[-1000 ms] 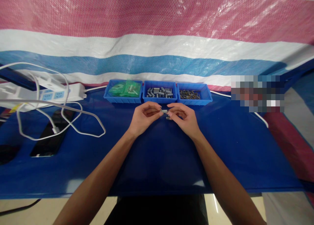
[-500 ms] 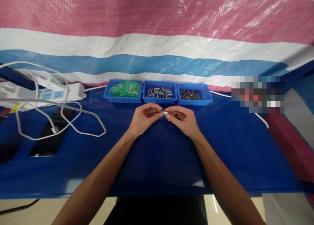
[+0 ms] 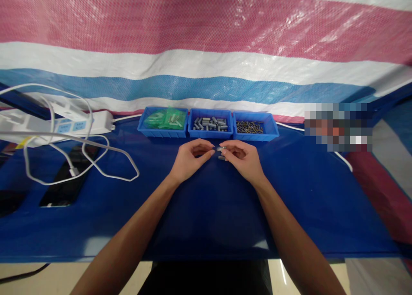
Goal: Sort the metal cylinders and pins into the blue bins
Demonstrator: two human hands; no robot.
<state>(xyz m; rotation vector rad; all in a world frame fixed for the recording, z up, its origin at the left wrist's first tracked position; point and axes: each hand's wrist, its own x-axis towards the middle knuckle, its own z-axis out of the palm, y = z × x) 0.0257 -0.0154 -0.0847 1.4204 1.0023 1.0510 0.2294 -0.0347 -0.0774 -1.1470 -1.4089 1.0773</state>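
In the head view, my right hand [image 3: 243,156] pinches a small silvery metal cylinder [image 3: 220,149] between thumb and fingertips. A second grey cylinder [image 3: 222,158] shows just below those fingertips; whether it lies on the table or is held too, I cannot tell. My left hand [image 3: 193,156] is curled in a pinch facing the first cylinder, a narrow gap away from it. Anything between the left fingertips is too small to make out. Both hands are just in front of a blue bin of grey metal cylinders [image 3: 210,123].
Beside it stand a blue bin [image 3: 163,133] with green bags of small parts and a blue bin of screws [image 3: 249,126]. White cables [image 3: 111,144], a power strip [image 3: 103,121] and a black phone [image 3: 62,187] lie left on the blue table [image 3: 209,217]. A striped sheet [image 3: 206,63] hangs behind.
My left fingertips have come slightly away from the cylinder, which stays in my right hand. More of the second cylinder shows below. The whole view has shifted slightly.
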